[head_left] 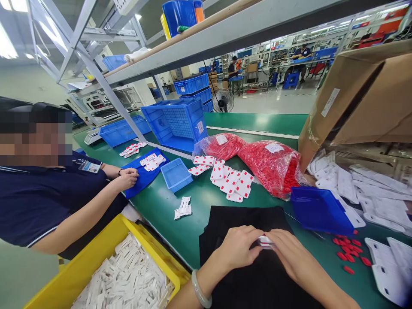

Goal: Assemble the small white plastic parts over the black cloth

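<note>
Left hand (236, 248) and right hand (298, 253) pinch a white card (266, 242) between them, fingers pressed together, just above a black cloth (244, 227). Red-dotted cards (231, 182) lie beyond, on the green bench (180, 227).

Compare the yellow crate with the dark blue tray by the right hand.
The yellow crate is heaped with white plastic tags, while the dark blue tray shows no such heap. The crate sits beside the green bench; the tray lies tilted on white cards. The crate looks larger. Both are open-topped plastic containers.
</note>
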Demonstrator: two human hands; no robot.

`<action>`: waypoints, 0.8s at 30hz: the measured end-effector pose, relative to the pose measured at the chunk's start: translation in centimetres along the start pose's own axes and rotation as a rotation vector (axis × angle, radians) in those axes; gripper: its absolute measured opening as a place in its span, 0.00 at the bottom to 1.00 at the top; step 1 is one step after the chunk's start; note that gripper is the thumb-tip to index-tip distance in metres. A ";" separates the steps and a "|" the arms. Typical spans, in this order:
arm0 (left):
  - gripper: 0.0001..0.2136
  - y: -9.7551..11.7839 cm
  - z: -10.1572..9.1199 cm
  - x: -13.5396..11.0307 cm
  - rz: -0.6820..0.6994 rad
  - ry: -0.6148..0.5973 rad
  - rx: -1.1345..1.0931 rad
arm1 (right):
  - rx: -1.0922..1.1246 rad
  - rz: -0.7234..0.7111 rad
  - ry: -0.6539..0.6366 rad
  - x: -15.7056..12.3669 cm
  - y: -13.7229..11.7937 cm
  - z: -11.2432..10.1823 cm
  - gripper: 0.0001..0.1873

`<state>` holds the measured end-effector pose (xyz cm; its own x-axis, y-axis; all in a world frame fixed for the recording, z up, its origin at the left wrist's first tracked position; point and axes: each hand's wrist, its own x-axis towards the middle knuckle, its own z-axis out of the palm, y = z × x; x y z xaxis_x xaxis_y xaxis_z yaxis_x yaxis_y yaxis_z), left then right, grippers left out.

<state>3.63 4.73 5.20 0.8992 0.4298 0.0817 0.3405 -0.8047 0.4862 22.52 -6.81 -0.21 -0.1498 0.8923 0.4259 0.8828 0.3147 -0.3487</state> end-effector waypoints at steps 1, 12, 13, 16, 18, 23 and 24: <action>0.13 -0.1 0.1 0.1 0.012 0.001 0.006 | -0.004 -0.004 -0.007 0.1 0.0 0.0 0.19; 0.07 -0.3 0.9 0.5 -0.003 0.008 -0.029 | -0.048 -0.013 -0.057 0.9 -0.4 0.0 0.20; 0.07 -0.4 0.9 0.6 -0.010 0.012 -0.045 | -0.042 -0.006 -0.051 0.9 -0.3 0.1 0.20; 0.10 -0.9 1.0 0.7 -0.036 0.062 -0.150 | 0.009 0.025 -0.008 0.9 0.0 0.3 0.18; 0.19 -1.1 1.1 0.6 -0.093 0.163 -0.298 | 0.083 0.106 0.068 0.9 0.2 0.5 0.16; 0.38 0.1 1.9 -0.4 -0.274 0.385 -0.848 | 0.518 0.720 0.367 1.5 -1.8 0.9 0.21; 0.35 0.6 1.9 -0.5 -0.261 0.362 -0.935 | 0.662 0.799 0.396 1.8 -2.6 1.1 0.23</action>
<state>3.90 3.26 3.75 0.6388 0.7672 0.0587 0.0243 -0.0964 0.9950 19.45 -5.67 0.59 0.6134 0.7862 0.0748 0.2323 -0.0892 -0.9685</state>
